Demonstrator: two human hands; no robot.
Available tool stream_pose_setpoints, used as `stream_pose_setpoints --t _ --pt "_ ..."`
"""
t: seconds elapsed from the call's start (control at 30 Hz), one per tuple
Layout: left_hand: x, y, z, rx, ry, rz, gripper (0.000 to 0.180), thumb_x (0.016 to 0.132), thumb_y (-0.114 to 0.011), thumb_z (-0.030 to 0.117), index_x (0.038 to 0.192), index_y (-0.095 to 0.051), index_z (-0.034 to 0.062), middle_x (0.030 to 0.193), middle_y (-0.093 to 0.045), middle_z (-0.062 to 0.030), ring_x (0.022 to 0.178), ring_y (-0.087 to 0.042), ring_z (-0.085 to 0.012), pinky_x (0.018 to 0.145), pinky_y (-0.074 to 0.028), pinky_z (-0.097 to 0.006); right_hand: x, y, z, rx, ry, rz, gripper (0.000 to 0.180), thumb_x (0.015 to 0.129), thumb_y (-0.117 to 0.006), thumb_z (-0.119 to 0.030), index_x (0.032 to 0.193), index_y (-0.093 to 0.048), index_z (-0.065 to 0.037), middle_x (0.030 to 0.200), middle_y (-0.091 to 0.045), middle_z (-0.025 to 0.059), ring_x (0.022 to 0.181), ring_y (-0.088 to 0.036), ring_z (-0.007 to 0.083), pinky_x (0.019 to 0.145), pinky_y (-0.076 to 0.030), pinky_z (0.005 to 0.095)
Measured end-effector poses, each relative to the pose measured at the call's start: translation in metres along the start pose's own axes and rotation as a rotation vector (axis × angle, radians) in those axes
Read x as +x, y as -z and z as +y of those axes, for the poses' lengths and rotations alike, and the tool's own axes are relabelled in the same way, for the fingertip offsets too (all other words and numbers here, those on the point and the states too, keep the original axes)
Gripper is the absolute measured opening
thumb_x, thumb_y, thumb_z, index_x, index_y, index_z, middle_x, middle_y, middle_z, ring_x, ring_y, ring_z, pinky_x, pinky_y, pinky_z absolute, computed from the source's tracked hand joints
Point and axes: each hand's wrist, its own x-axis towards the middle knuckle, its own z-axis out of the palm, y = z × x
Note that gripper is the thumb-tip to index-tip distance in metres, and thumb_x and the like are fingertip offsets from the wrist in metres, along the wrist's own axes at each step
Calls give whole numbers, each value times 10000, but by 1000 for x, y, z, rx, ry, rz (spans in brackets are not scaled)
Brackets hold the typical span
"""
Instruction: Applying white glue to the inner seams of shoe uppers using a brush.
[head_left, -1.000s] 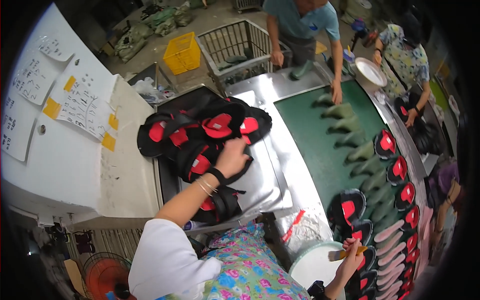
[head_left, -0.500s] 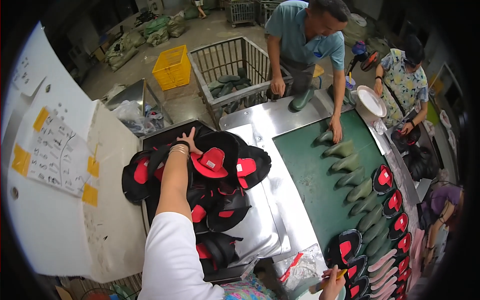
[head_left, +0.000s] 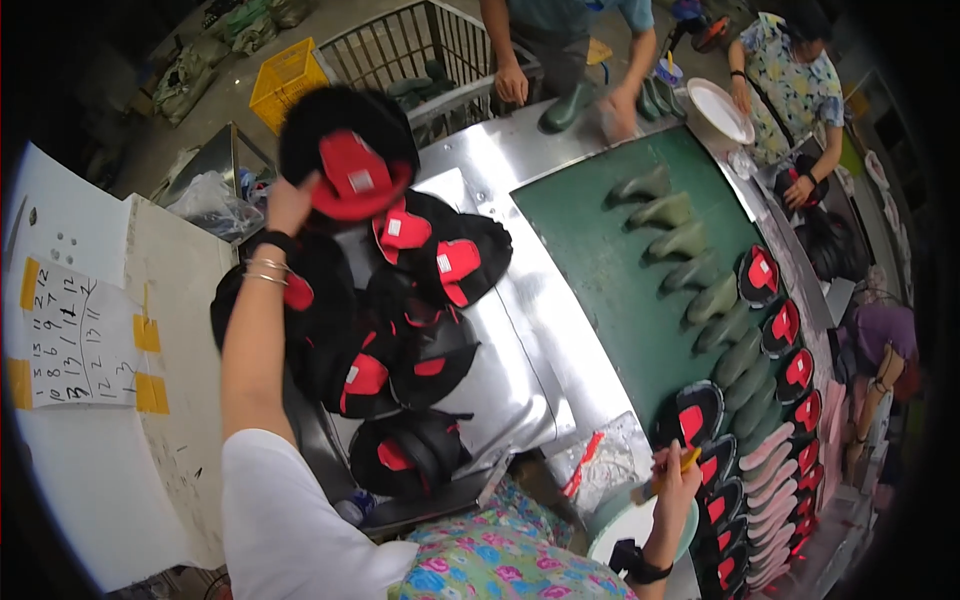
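Gripping black-and-red piece (head_left: 349, 150), red face camera-ward, left hand (head_left: 288, 203); right hand (head_left: 678, 478) clutching brush (head_left: 686, 461)

Motion-blurred black-and-red piece (head_left: 348, 150) in left hand (head_left: 287, 205), its edges indistinct.

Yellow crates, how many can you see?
1. The yellow crate sits on the floor at the upper left, beside the wire cage. Others may be hidden out of view.
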Motion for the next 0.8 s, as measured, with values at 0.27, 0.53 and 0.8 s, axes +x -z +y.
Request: stream_pose_setpoints --t 0.27,0.53,0.8 --pt "-15 119 219 -472 -223 -407 562 816 -689 281 1261 -521 -18 1192 -612 -112 1040 -599 -195 884 -472 -317 -15 29 2 201 135 45 189 965 -532 -219 1017 -567 -42 830 -618 37 618 -502 44 515 -347 169" --pt "-168 -57 309 273 -459 -1438 561 816 -654 455 1018 -644 -69 931 -677 -189 843 -638 -232 763 -490 -357 -27 38 44 -74 175 33 208 933 -550 -163 1022 -611 16 889 -647 75 835 -590 151 790 -446 261" --pt "-280 -224 189 734 -407 -1331 604 696 -708 536 1094 -674 84 1159 -640 -135 1069 -619 -273 898 -487 -387 -4 -49 75 -474 498 -143 282 744 -701 -143 999 -631 -43 1027 -588 148 978 -535 348 828 -445 421"
